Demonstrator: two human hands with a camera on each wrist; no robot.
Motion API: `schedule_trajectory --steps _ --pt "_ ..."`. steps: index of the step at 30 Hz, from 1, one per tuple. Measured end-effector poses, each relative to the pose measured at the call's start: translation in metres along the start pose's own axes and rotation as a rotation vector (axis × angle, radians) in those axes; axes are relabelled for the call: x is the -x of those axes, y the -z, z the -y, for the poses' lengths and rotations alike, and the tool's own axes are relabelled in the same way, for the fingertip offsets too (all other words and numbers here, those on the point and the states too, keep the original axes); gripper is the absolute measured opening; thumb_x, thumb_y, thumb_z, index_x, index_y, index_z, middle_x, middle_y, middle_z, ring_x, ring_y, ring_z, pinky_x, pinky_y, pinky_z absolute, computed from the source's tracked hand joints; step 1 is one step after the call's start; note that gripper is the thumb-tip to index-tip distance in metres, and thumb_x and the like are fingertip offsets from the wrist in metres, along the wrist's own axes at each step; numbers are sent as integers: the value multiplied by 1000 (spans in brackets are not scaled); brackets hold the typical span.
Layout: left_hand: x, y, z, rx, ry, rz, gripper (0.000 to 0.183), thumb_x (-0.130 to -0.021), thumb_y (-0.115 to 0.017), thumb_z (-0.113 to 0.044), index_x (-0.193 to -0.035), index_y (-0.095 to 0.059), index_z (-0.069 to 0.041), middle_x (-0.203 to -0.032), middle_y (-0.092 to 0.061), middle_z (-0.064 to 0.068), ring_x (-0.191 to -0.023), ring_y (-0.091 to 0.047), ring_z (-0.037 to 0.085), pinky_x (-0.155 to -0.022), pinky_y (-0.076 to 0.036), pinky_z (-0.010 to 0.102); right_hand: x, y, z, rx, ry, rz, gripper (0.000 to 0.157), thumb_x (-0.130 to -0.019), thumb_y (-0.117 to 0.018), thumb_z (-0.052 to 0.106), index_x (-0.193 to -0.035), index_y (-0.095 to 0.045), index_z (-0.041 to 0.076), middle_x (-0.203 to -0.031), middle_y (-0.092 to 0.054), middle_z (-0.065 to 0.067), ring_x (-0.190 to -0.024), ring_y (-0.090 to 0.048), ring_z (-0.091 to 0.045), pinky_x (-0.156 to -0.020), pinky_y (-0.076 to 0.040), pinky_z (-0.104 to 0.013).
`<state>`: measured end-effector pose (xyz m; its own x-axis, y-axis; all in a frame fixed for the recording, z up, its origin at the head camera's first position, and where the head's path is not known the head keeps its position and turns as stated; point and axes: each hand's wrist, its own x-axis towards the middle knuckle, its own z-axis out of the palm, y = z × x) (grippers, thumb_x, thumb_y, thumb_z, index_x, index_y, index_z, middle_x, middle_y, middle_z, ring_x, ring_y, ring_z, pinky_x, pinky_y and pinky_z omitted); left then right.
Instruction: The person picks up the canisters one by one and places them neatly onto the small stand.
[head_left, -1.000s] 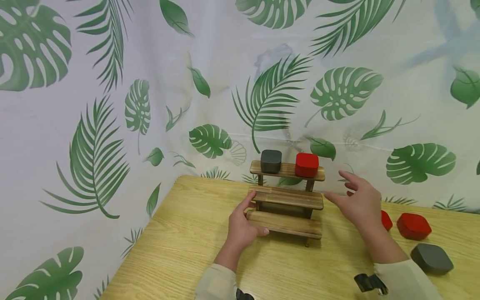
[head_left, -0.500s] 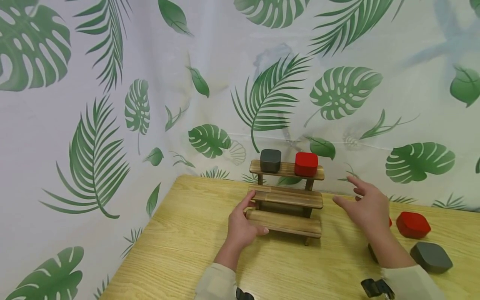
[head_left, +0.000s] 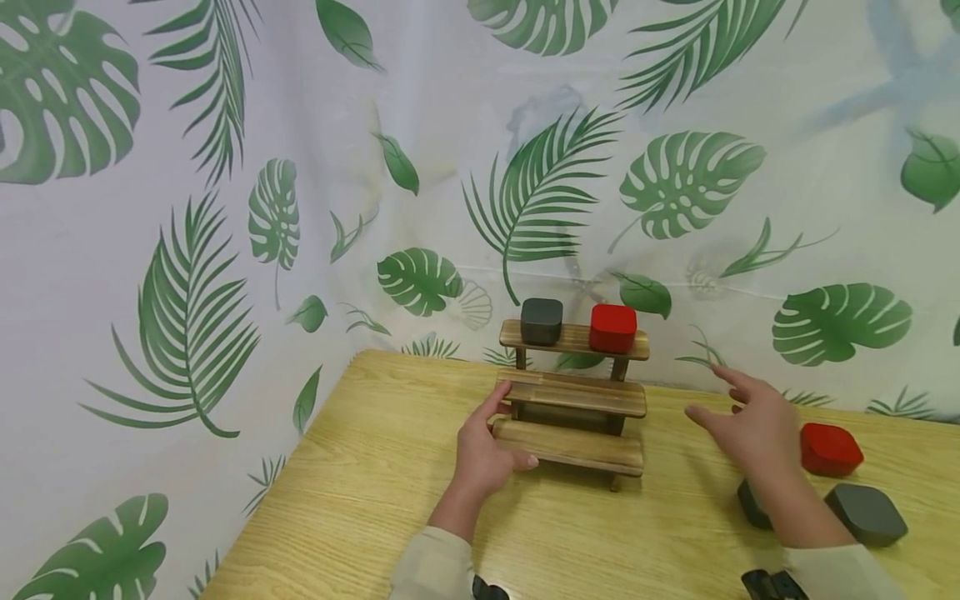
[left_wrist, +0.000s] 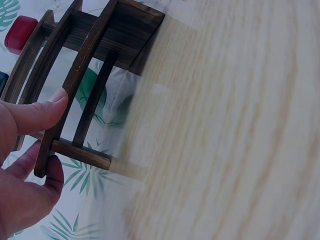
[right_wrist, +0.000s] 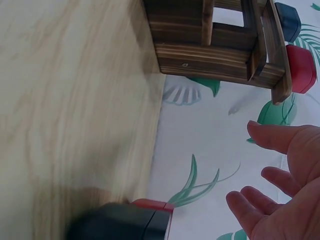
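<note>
The left hand [head_left: 483,458] pinches the three-tier wooden stand [head_left: 573,400], one curled fingertip [left_wrist: 54,169] showing only in the left wrist view. The right hand [head_left: 757,429] hangs spread nearby.

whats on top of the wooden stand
A gray box and a red box sit side by side, apart, on its top shelf. They hide the wood beneath them.

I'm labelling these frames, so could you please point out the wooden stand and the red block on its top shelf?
Wooden stand [head_left: 573,396], head view, middle shelf.
Red block [head_left: 612,335], head view, front face.
</note>
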<state>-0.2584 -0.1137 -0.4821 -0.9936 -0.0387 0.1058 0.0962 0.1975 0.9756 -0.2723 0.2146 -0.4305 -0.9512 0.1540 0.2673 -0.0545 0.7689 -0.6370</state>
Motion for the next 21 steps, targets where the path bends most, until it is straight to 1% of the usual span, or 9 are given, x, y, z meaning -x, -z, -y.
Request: schedule_trajectory --steps 4,7,11,15,21 --pt "0 -1 0 -4 -2 -1 112 -56 -87 19 -148 -50 -34 -123 -57 3 -56 -39 16 -52 -47 30 0 1 -8 23 -1 11 71 -82 -83 27 -141 -55 0 -129 -54 -37 -103 -60 -50 -70 -54 -53" --pt "0 -1 0 -9 -2 -4 112 -56 -87 18 -148 -50 -34 -123 -57 2 -60 -42 16 -54 -48 30 0 2 -14 52 11 10 71 -81 -84 28 -140 -56 -1 -125 -56 -37 -104 -58 -49 -69 -51 -52" --pt "0 -1 0 -10 -5 -2 112 -56 -87 18 -148 -49 -33 -124 -57 5 -60 -41 17 -54 -48 30 1 4 -21 76 1 23 72 -81 -83 29 -140 -55 -2 -124 -55 -37 -109 -53 -50 -73 -48 -56" --pt "0 -1 0 -13 -8 -3 112 -56 -88 18 -149 -49 -32 -126 -57 7 -60 -41 17 -55 -49 31 2 8 -25 94 -24 47 75 -82 -83 32 -141 -53 -3 -124 -54 -38 -109 -52 -52 -76 -46 -58" --pt "0 -1 0 -9 -4 -3 111 -57 -88 18 -149 -49 -32 -126 -56 8 -55 -38 15 -56 -49 31 4 12 -33 110 -46 76 77 -83 -81 37 -141 -51 -4 -129 -49 -40 -110 -49 -55 -81 -44 -63"
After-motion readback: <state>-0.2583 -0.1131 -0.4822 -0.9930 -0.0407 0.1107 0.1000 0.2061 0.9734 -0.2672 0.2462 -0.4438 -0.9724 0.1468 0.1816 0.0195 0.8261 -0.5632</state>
